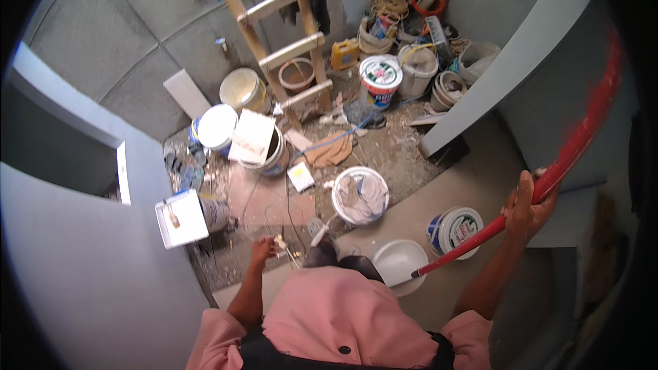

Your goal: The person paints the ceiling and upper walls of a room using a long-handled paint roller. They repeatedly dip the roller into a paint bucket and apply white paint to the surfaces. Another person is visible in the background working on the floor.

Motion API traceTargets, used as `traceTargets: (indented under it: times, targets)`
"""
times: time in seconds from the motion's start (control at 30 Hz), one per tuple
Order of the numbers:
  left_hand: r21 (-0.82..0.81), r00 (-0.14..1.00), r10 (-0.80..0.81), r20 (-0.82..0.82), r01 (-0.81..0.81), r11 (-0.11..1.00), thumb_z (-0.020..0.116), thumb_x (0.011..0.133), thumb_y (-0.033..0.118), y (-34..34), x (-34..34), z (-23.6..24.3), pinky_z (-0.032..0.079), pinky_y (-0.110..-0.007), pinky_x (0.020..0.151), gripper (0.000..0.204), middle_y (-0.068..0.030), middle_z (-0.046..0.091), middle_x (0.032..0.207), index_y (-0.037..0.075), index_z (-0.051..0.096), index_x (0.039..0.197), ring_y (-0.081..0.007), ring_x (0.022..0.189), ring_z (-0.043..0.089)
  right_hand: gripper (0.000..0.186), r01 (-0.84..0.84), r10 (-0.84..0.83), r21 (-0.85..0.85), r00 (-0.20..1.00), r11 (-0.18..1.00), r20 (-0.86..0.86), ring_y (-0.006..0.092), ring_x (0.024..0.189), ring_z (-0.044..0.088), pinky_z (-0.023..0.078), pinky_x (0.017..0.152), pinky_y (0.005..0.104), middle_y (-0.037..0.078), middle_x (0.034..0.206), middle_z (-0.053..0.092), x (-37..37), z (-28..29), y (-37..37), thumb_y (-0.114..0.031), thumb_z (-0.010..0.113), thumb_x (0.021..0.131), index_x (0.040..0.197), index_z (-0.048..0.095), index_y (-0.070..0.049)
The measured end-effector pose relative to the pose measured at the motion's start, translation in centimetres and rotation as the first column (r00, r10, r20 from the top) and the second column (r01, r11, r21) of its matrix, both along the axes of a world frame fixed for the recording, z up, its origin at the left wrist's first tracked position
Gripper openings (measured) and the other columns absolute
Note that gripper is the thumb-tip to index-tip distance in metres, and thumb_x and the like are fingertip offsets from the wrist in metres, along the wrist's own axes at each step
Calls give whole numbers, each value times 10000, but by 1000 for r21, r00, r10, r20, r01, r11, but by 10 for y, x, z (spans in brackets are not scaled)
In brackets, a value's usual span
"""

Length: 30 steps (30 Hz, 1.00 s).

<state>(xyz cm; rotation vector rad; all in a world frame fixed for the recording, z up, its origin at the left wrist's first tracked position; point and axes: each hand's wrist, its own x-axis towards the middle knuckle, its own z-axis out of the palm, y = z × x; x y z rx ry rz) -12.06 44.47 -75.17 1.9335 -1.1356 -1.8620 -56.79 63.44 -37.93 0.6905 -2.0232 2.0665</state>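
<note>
Head view, red pole (574, 145): is running from the upper right to the lower centre of the frame.
Right hand (528, 211): is gripping the pole at right, fingers wrapping fully around it.
Left hand (262, 249): is hanging lower left of centre, fingers half-curling; cannot tell whether they are holding anything.
White basin (404, 255): is lying beneath the pole's lower end.
Wooden ladder (291, 51): is standing at upper centre.

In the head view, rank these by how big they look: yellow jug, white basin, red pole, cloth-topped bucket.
1. Red pole, by far
2. White basin and cloth-topped bucket: too alike to separate
3. Yellow jug
</note>
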Motion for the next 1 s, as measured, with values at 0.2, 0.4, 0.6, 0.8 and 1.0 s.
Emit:
traceTargets:
  times: [0.2, 0.4, 0.6, 0.8, 1.0]
  targets:
    - [-275, 977, -178, -118, 140, 951, 586, 855, 272, 17, -52, 79, 476, -241, 569, 266, -37, 616, 719, 17, 660, 838, -106, 622, 581, 265, -98, 97, 23, 994, 995, 44, 35, 389, 355, 267, 322, 196, 2, 651, 468, 4, -27, 67, -32, 599, 825, 1052, 462, -44]
    - [-622, 644, -697, -315, 415, 664, 514, 927, 299, 18, -189, 239, 480, -253, 719, 326, -56, 621, 881, 8, 599, 1047, -110, 759, 583, 308, -190, 192, 224, 981, 956, 15, 54, 467, 412, 336, 400, 201, 39, 821, 503, 32, -50, 101, -40, 616, 807, 1079, 474, -25]
    - [-718, 282, -741, -610, 199, 667, 502, 923, 369, 55, -256, 346, 472, -279, 777, 561, -134, 533, 1126, 11, 305, 1308, -159, 850, 585, 332, -220, 239, 599, 970, 770, 49, 112, 687, 520, 443, 613, 256, 68, 846, 539, 56, -96, 150, -64, 654, 766, 1049, 507, 33]
    - [-524, 136, -511, -849, -83, 848, 489, 904, 461, 58, -255, 372, 539, -374, 720, 692, -157, 516, 1066, -24, 171, 1283, -227, 826, 623, 297, -308, 337, 754, 933, 580, 122, 133, 651, 531, 444, 588, 297, 59, 714, 547, 102, -119, 191, -134, 699, 705, 933, 562, -3]
    - [-63, 59, -54, -997, -165, 984, 461, 922, 436, 20, -202, 308, 531, -426, 626, 477, -94, 534, 872, 46, 318, 1156, -235, 635, 614, 263, -189, 378, 902, 925, 387, 32, 145, 565, 507, 430, 539, 306, 97, 623, 522, 111, -117, 238, -140, 684, 676, 867, 571, 2]
